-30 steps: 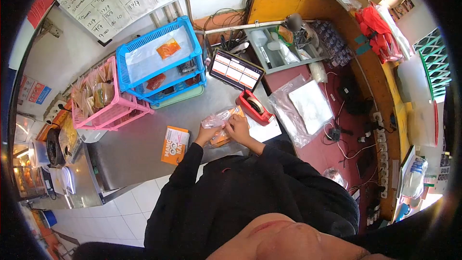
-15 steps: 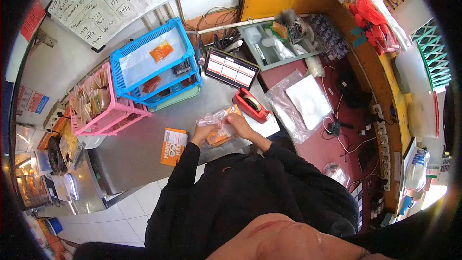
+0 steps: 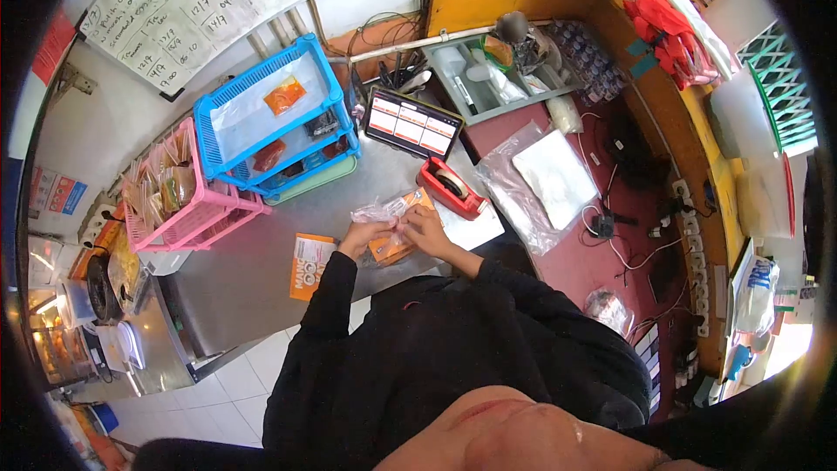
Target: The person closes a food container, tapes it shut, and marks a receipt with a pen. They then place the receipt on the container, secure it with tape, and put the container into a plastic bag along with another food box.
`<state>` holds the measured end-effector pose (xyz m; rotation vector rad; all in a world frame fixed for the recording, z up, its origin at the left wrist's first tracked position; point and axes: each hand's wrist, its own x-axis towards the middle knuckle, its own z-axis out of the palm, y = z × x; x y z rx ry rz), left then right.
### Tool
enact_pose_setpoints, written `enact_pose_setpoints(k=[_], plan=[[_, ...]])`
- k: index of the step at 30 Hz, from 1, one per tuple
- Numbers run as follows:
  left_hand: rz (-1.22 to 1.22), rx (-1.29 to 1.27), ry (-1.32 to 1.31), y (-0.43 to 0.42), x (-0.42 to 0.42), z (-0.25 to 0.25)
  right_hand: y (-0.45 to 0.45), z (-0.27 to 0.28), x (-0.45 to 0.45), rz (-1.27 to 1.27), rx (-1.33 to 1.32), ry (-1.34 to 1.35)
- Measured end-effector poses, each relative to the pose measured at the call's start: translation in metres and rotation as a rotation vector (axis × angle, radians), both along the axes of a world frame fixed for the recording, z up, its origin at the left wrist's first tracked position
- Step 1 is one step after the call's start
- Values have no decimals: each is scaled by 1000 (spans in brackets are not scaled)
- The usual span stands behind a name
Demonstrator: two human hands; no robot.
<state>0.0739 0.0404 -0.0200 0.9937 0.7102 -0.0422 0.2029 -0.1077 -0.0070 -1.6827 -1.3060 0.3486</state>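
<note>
Both hands are closed on a clear plastic bag (image 3: 373, 212) over the steel counter. My left hand (image 3: 366, 235) grips its left side, and my right hand (image 3: 426, 232) pinches it close by, with the fingertips of both almost meeting. Under and behind the hands lies an orange printed box (image 3: 390, 250), partly covered by them. To the left, a second orange box (image 3: 309, 267) with white lettering and a pale label rests flat on the counter. A red tape dispenser (image 3: 453, 187) stands just beyond my right hand.
Blue stacked baskets (image 3: 209, 135) and a pink basket (image 3: 205, 231) stand at the left back. A tablet (image 3: 413, 122) leans behind the tape dispenser. Plastic sheets with white paper (image 3: 555, 176) lie on the red surface at right, near cables and a grey tray (image 3: 479, 112).
My hands have drawn closer together on the plastic bag, and the bag looks more gathered between the fingers. The whole view has shifted slightly.
</note>
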Motion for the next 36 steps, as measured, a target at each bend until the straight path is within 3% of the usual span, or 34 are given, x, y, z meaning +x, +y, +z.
enact_pose_setpoints(k=[3,19,34,36], plan=[[2,11,-25,-2,-3,1,4,-7,3,7,-79,214],[42,90,-64,-11,-9,-15,8,0,4,-6,-296,130],[57,145,-107,-19,-8,-1,4,-3,5,59,-290,285],[105,114,-75,-19,-8,-5,4,-1,4,54,-269,129]])
